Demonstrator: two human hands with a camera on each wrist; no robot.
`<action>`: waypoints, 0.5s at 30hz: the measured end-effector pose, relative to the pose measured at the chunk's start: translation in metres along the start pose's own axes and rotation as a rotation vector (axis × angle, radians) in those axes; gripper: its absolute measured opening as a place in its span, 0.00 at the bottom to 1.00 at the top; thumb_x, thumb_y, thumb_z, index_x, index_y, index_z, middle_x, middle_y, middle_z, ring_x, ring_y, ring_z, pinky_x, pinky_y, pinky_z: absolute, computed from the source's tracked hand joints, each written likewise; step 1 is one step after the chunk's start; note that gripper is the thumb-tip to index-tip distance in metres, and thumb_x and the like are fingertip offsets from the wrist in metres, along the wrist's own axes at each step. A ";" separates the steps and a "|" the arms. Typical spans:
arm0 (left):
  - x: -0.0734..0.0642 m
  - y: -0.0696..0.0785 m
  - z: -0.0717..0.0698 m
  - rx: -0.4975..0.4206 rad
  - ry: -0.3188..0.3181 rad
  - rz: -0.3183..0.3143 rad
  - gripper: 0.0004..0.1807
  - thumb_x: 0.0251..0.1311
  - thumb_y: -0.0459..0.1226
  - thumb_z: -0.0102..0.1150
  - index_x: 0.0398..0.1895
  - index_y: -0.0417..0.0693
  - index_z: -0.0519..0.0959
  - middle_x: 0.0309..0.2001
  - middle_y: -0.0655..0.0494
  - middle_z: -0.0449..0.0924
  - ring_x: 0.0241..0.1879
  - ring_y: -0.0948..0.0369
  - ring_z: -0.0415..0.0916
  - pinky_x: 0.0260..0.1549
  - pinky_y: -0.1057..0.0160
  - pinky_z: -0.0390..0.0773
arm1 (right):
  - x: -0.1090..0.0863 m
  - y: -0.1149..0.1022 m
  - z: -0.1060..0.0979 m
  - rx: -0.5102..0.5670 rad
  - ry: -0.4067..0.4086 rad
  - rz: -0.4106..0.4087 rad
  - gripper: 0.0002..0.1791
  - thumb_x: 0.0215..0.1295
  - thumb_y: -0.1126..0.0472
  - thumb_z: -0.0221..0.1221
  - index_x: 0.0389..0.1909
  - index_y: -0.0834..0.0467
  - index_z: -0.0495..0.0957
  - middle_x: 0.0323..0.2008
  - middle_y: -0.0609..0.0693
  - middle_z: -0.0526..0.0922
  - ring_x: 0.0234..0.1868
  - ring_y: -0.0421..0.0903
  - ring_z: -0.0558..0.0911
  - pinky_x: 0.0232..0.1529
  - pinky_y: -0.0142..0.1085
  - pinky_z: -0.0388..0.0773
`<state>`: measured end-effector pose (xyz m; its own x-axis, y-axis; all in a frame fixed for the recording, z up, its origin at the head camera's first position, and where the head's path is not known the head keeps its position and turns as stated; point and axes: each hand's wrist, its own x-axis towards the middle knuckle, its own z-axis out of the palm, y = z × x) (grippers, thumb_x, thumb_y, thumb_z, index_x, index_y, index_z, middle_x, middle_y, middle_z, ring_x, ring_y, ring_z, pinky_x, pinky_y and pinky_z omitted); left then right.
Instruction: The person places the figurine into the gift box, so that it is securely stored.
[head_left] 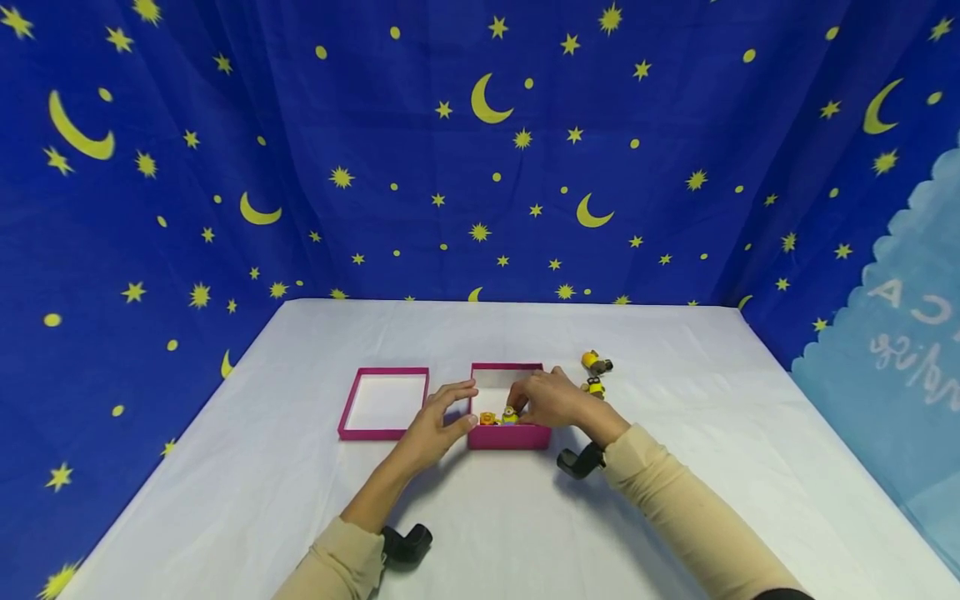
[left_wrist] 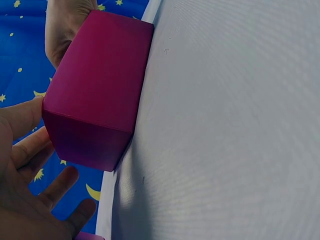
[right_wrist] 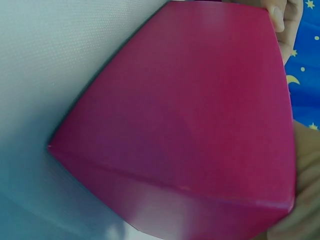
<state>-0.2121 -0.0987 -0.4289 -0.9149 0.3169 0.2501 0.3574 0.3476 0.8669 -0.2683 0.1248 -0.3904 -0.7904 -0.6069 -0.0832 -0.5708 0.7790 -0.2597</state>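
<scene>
Box (head_left: 509, 438) of deep pink colour is placed on the white table (head_left: 487, 525), and inside it, close to the near wall, a yellow figure (head_left: 510, 415) is seen with its head up, and just to the left of it an orange toy (head_left: 487, 418). The right hand (head_left: 553, 398) is lowered into the box, with its fingers bent down beside the yellow figure; whether this figure is pinched or only touched cannot be told, since the fingertips are partly hidden. The left hand (head_left: 433, 425) is spread, and the box is touched by it at the left side, without being grasped. Farther left, a shallow lid (head_left: 371, 434) is laid with its hollow upward, and to the right of the box a farther toy (head_left: 596, 362) and a nearer toy (head_left: 595, 387) are left on the cloth. By its look, the yellow figure may be judged light, hard and rather smooth, so not much force should be needed; it is best taken by the sides of its body, between thumb and forefinger, because a rounded head could slip. The box is probably made of stiff card, light enough to be pushed by accident; it should be steadied at a corner, where the walls are stronger, and the thin rim should not be squeezed.
</scene>
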 end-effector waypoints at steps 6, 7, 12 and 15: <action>0.000 0.001 0.000 0.001 -0.001 -0.019 0.22 0.61 0.36 0.58 0.60 0.46 0.72 0.67 0.56 0.65 0.71 0.52 0.54 0.69 0.43 0.53 | 0.000 0.002 -0.002 0.026 -0.015 -0.021 0.12 0.51 0.58 0.68 0.39 0.48 0.83 0.36 0.39 0.87 0.42 0.37 0.83 0.45 0.45 0.65; 0.000 0.001 0.000 0.002 0.000 -0.020 0.22 0.61 0.36 0.58 0.60 0.46 0.72 0.67 0.56 0.66 0.71 0.52 0.54 0.69 0.43 0.53 | 0.000 0.002 -0.002 0.028 -0.016 -0.027 0.12 0.52 0.58 0.68 0.39 0.48 0.83 0.36 0.39 0.87 0.42 0.37 0.83 0.45 0.45 0.64; 0.000 0.000 0.000 0.008 0.001 -0.017 0.22 0.61 0.36 0.58 0.60 0.46 0.72 0.67 0.55 0.66 0.71 0.51 0.54 0.69 0.42 0.54 | -0.001 0.003 -0.001 0.038 -0.009 -0.045 0.11 0.52 0.58 0.68 0.38 0.48 0.83 0.36 0.39 0.87 0.41 0.37 0.83 0.44 0.44 0.64; 0.000 0.000 0.000 0.007 -0.003 -0.022 0.22 0.61 0.36 0.58 0.60 0.46 0.72 0.67 0.56 0.65 0.71 0.52 0.54 0.69 0.42 0.53 | -0.002 0.004 0.000 0.046 0.003 -0.042 0.11 0.53 0.58 0.67 0.39 0.47 0.83 0.36 0.39 0.87 0.43 0.37 0.83 0.45 0.45 0.64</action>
<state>-0.2118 -0.0987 -0.4290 -0.9220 0.3116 0.2297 0.3384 0.3605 0.8692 -0.2693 0.1286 -0.3911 -0.7667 -0.6384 -0.0680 -0.5928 0.7446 -0.3067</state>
